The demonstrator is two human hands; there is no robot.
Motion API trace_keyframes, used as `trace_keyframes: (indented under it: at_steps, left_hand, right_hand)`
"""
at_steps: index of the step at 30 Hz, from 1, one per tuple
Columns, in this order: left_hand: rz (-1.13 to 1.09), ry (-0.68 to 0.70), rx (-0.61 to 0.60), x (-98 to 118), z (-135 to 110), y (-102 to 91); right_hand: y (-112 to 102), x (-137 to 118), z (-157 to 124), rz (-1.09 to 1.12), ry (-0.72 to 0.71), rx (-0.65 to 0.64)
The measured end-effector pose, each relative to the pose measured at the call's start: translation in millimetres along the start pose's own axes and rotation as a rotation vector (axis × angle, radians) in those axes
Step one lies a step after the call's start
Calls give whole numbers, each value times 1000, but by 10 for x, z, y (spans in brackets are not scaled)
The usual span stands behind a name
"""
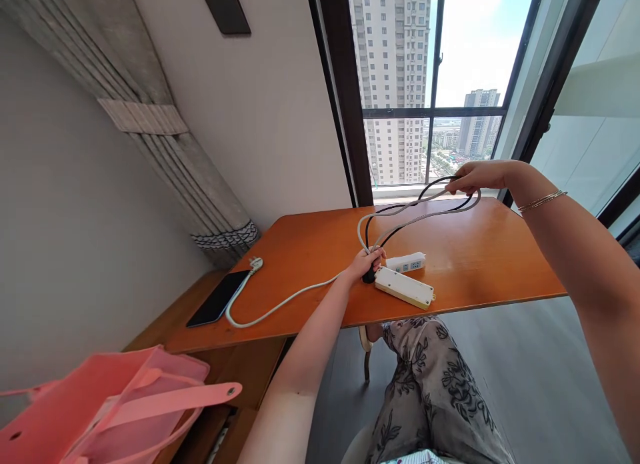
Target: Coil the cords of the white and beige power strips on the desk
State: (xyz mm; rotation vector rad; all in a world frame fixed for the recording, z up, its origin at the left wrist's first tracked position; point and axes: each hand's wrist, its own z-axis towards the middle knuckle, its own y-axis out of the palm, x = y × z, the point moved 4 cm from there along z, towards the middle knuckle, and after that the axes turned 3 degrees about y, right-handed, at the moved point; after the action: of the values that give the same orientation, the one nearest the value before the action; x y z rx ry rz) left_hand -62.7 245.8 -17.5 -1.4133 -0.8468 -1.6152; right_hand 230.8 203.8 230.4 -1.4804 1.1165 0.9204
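My left hand (366,261) is closed on a bundle of cords, one white (280,304) and one black (395,232), just beside two power strips on the orange table (480,264). The nearer strip (405,287) is cream, the farther one (407,263) is white. My right hand (477,177) is raised over the far edge of the table, pinching the far end of the cord loop. The white cord trails left across the table and ends in a plug (256,264).
A dark phone (219,297) lies on the lower wooden shelf at the left. A pink bag (115,404) sits at the bottom left. A window (425,84) stands behind the table, a grey curtain (165,151) hangs left. My patterned trousers (430,384) show below.
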Motion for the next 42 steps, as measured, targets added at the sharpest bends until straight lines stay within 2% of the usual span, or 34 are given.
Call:
trace_keyframes:
  at_steps: [4,7,13,17,21,26,31,36,42]
  left_hand:
    - [74,37,35,22,-61,40]
    - [118,53,42,43,-103,117]
    - [106,42,21,75,-165,173]
    - [106,86,-45,152,-215,153]
    - [39,102,-93,214,-277,159]
    - [-25,89,-104,307,-344,150]
    - [27,13,-217,402,-404,175]
    - [44,12,-207,485,-428,182]
    - [37,58,-169,635,-418,174]
  right_hand:
    - [-150,-207,57,390,-307,81]
    - [-188,-329,139,596,-415,134]
    - [-265,-291,366,868,-299,259]
    - [-411,-200,442,1025,-237,211]
    - [-503,-143,497,1035,-326,115]
    - [-577,12,606,1045,-442,213]
    - [-620,132,664,1075,-433,203]
    - [-624,163,621,1025,-429,166]
    - [-622,203,539,1111,-368,158]
